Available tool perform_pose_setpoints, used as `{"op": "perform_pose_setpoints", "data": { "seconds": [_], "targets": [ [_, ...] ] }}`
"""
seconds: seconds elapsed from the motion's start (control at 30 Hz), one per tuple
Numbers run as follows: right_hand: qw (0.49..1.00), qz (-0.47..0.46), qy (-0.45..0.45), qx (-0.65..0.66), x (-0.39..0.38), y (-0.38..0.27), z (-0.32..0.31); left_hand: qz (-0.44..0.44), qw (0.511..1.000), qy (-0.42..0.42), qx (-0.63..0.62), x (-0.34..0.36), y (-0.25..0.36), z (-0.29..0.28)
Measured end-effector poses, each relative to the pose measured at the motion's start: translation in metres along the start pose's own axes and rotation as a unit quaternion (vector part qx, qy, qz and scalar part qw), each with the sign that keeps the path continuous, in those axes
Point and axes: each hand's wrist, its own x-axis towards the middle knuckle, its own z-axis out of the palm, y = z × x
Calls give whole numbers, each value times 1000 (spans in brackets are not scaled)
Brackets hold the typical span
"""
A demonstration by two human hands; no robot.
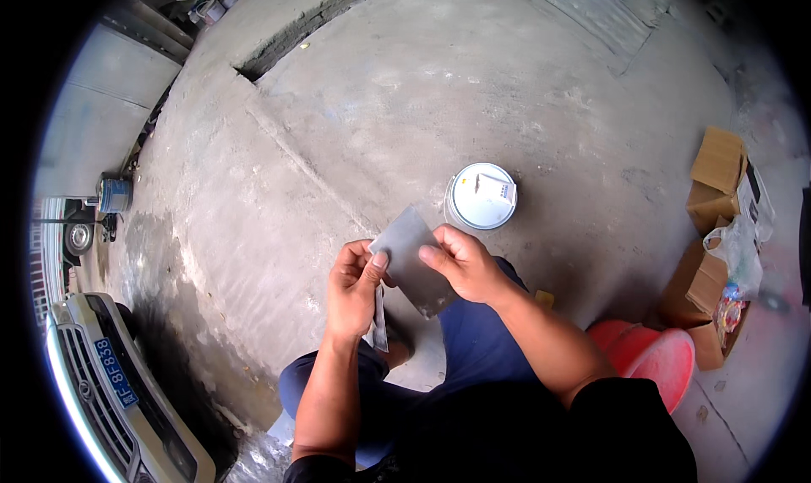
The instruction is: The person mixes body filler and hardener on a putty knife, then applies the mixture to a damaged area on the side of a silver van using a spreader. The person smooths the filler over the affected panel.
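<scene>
In front of my knees I hold up a thin grey rectangular sheet (412, 259), tilted, with both hands. My left hand (353, 284) is closed on its left edge, thumb on top. My right hand (466, 266) pinches the upper right edge, its thumb also on the face. Below my left palm hangs a narrow pale strip (379, 322), seemingly held by the same hand; its upper part is hidden. Just beyond my right hand stands a bucket with a white lid (481, 211), and a small white packet (500, 187) lies on that lid.
A red tub (646, 356) stands by my right elbow. Cardboard boxes (718, 174) and a clear plastic bag (742, 259) are at the right. The front of a car (118, 390) is at the lower left, with a blue can (114, 194) farther off. A trench (296, 35) cuts the concrete floor.
</scene>
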Motion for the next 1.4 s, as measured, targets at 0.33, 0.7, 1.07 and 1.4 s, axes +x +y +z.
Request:
{"op": "perform_pose_setpoints", "data": {
  "seconds": [0.33, 0.7, 1.07, 1.4],
  "targets": [
    [927, -29, 283, -246, 33, 93, -97, 61, 983, 170, 43, 8, 11, -31],
    [763, 70, 94, -636, 79, 133, -152, 55, 987, 113, 100, 8, -11, -36],
    [744, 371, 345, -436, -48, 288, -260, 16, 985, 136, 107, 14, -20, -31],
    [917, 102, 314, -225, 5, 135, -153, -27, 987, 141, 76, 17, -18, -21]
  ]
}}
